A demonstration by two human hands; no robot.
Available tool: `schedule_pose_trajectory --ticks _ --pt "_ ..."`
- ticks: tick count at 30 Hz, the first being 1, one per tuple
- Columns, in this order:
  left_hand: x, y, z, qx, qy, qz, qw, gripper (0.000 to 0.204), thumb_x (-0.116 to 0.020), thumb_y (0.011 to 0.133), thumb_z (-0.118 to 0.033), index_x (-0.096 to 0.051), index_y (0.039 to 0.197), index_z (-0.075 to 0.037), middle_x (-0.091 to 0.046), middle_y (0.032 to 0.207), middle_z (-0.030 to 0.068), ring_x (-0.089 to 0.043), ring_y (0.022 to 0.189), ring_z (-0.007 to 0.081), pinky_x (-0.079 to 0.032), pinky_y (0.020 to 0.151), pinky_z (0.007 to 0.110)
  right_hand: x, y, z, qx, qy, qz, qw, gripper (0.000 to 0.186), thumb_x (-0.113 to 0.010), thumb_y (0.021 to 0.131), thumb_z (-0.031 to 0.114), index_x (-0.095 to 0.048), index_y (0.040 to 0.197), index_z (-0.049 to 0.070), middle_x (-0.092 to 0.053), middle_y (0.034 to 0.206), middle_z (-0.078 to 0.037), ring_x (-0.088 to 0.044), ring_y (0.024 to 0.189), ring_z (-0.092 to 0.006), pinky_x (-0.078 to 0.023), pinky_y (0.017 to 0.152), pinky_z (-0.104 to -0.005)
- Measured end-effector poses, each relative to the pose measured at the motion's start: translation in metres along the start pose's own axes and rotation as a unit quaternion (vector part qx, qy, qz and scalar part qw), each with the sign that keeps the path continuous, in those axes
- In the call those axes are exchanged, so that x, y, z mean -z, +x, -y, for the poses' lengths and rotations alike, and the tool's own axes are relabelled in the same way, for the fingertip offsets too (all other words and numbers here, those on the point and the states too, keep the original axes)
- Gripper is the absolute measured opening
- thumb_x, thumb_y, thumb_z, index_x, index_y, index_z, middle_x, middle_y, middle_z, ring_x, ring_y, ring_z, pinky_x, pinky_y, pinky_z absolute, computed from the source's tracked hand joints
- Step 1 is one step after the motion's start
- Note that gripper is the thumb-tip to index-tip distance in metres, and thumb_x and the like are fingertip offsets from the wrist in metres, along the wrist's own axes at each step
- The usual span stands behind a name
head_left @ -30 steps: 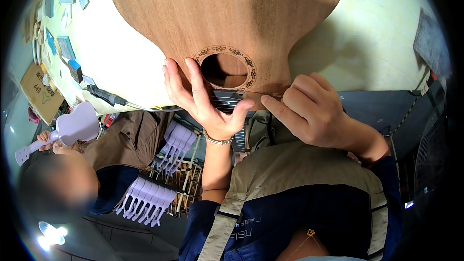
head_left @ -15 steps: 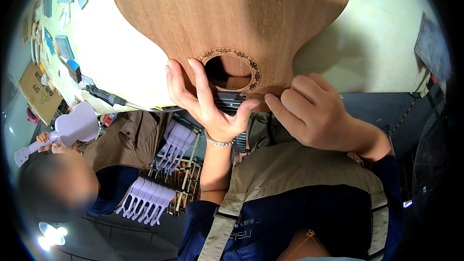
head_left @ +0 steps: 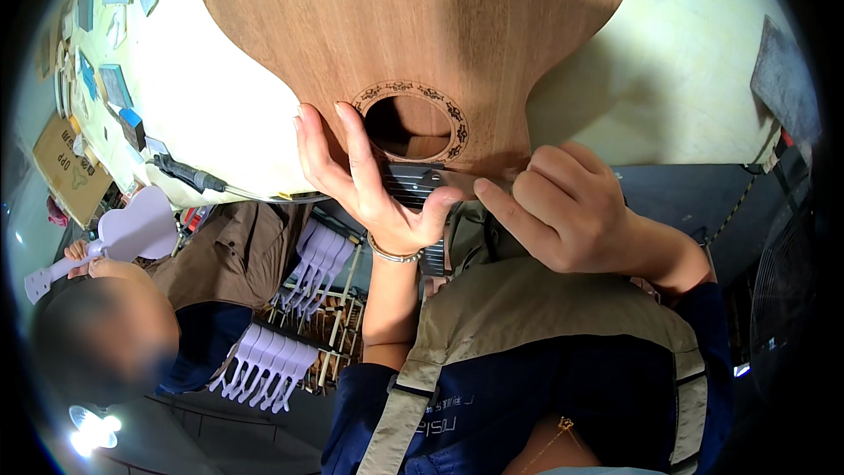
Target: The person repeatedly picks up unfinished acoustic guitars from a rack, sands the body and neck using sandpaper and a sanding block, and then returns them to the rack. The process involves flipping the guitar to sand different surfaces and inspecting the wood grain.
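Left fingers (head_left: 357, 142) rest on a wooden instrument (head_left: 387, 26)

Over there a co-worker (head_left: 233, 259) holds a lilac ukulele (head_left: 139, 225); lilac pieces (head_left: 271, 347) line a rack (head_left: 341, 321), and a lamp (head_left: 93, 427) glows.

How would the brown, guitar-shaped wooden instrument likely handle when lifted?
The brown, guitar-shaped wooden instrument is probably light for its size: the dark round soundhole shows it hollow. It should stay stiff, its broad top looking flat.
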State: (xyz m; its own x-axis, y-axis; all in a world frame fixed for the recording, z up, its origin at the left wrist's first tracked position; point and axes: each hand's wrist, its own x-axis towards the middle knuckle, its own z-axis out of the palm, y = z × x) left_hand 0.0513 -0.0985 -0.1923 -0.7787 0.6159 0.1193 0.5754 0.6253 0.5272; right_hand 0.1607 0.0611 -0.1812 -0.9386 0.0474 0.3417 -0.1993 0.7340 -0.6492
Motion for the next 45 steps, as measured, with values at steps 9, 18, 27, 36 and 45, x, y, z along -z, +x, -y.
schedule_pose_trajectory --ticks 9,18,27,36,45 --pt "-0.001 0.0 0.001 -0.006 0.037 0.003 0.999 0.098 -0.05 0.067 -0.073 -0.039 0.131 0.0 -0.022 0.137 0.0281 -0.021 0.126 0.0435 -0.017 0.1 0.054 0.001 0.002 -0.004 -0.028 0.021 0.018 0.999 0.034 -0.062 0.054 0.005 -0.064 0.087 0.0 -0.037 0.064 -0.002 -0.041 0.059 -0.0163 -0.033 0.046 -0.0267" --pt "0.011 0.003 -0.002 0.008 0.03 0.062 0.998 0.096 -0.06 0.065 -0.066 -0.037 0.132 -0.001 -0.02 0.138 0.0261 -0.02 0.126 0.0424 -0.019 0.1 0.052 -0.004 0.002 -0.004 -0.002 0.017 0.019 1.0 0.032 -0.062 0.053 0.003 -0.063 0.084 -0.003 -0.039 0.064 -0.004 -0.043 0.062 -0.018 -0.036 0.046 -0.0263" --pt "0.003 0.0 0.004 -0.008 0.004 0.018 1.0 0.099 -0.045 0.067 -0.075 -0.039 0.131 0.0 -0.024 0.137 0.0267 -0.022 0.126 0.0416 -0.018 0.101 0.052 0.0 0.001 0.004 0.003 0.011 0.005 1.0 0.033 -0.062 0.051 0.003 -0.064 0.084 -0.001 -0.038 0.064 -0.003 -0.042 0.059 -0.0173 -0.035 0.045 -0.0261" --pt "0.0 0.0 0.004 -0.009 0.034 0.013 0.999 0.095 -0.049 0.069 -0.071 -0.039 0.131 0.0 -0.023 0.137 0.0267 -0.022 0.126 0.042 -0.018 0.1 0.053 -0.002 0.004 0.0 -0.032 0.009 0.018 0.999 0.031 -0.063 0.053 0.005 -0.064 0.084 0.001 -0.038 0.064 -0.003 -0.042 0.059 -0.0173 -0.036 0.046 -0.027" --pt "0.012 0.004 -0.002 0.022 0.006 0.07 0.997 0.091 -0.062 0.067 -0.061 -0.037 0.133 -0.002 -0.017 0.139 0.0251 -0.018 0.127 0.0422 -0.017 0.101 0.051 -0.002 0.008 -0.003 -0.047 0.043 0.049 0.997 0.029 -0.062 0.055 0.004 -0.063 0.083 -0.002 -0.04 0.066 -0.005 -0.045 0.062 -0.0193 -0.04 0.05 -0.0285"
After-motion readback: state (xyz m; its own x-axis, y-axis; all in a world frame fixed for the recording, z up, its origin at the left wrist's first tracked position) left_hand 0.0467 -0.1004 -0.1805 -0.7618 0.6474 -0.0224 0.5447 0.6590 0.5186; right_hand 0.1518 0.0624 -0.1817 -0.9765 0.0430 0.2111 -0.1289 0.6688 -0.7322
